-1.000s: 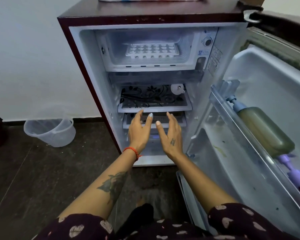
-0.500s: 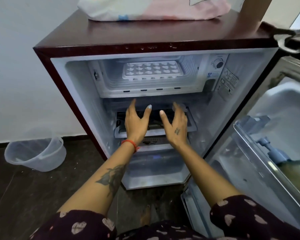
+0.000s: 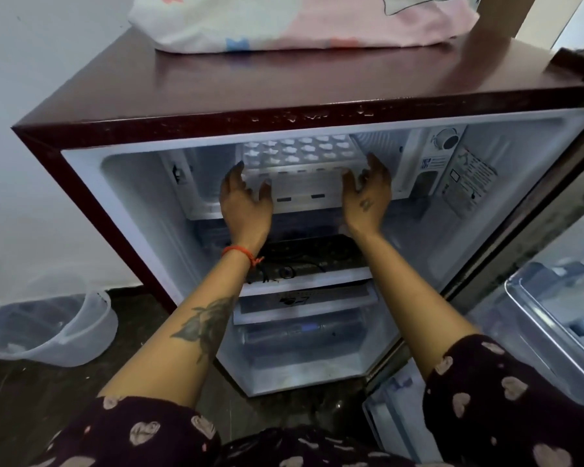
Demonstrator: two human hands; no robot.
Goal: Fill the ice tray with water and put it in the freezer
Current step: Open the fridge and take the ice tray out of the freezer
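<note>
A white ice tray [image 3: 300, 151] lies flat inside the freezer compartment [image 3: 300, 192] at the top of the open small fridge [image 3: 216, 96]. My left hand [image 3: 246, 200] reaches into the compartment, its fingertips at the tray's near left corner. At the tray's near right corner is my right hand [image 3: 368, 193]. Both hands have relaxed, spread fingers and flank the tray; no grip on it shows. I cannot tell whether the tray's cells hold water.
A folded pink and white cloth [image 3: 300, 21] lies on the fridge's maroon top. The fridge door [image 3: 553, 298] stands open at the right. Below the freezer are patterned shelves [image 3: 300, 278]. A clear plastic bucket [image 3: 48, 328] stands on the dark floor at the left.
Both hands have risen from in front of the lower shelves into the freezer compartment and spread apart to the tray's two near corners. The view has moved closer and higher.
</note>
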